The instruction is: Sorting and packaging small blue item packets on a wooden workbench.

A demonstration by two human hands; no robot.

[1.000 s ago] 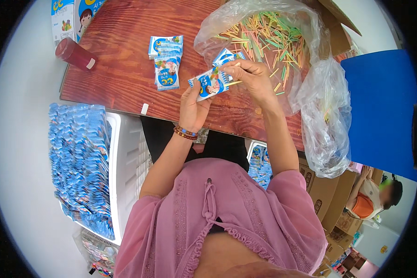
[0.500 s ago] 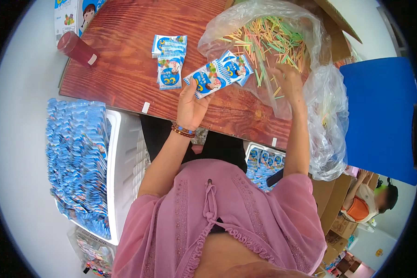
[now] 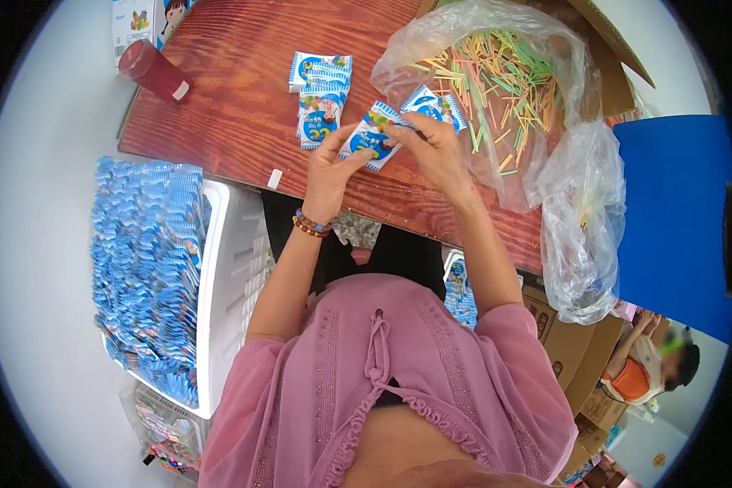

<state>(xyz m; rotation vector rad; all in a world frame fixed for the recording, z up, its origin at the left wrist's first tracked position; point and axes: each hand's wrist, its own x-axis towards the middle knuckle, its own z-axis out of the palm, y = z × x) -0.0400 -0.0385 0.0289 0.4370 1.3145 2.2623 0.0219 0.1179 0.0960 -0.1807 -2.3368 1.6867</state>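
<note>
My left hand [image 3: 331, 169] holds a small blue and white packet [image 3: 368, 140] above the wooden table [image 3: 236, 106]. My right hand [image 3: 435, 146] pinches the packet's upper right edge; whether it also holds a stick I cannot tell. A second packet [image 3: 437, 104] lies just behind my right hand. A short stack of the same packets [image 3: 321, 102] lies to the left on the table. A clear plastic bag [image 3: 504, 89] full of thin coloured sticks sits at the right.
A white crate [image 3: 220, 285] heaped with several blue packets [image 3: 146, 268] stands at my left. A dark red cylinder [image 3: 153, 71] lies at the table's far left corner. A blue panel [image 3: 675, 220] and cardboard boxes [image 3: 561, 342] are to the right; another person [image 3: 651, 366] sits lower right.
My right hand reached into the bag of sticks, then came back to the packet held by my left hand. The left hand stayed about where it was.
</note>
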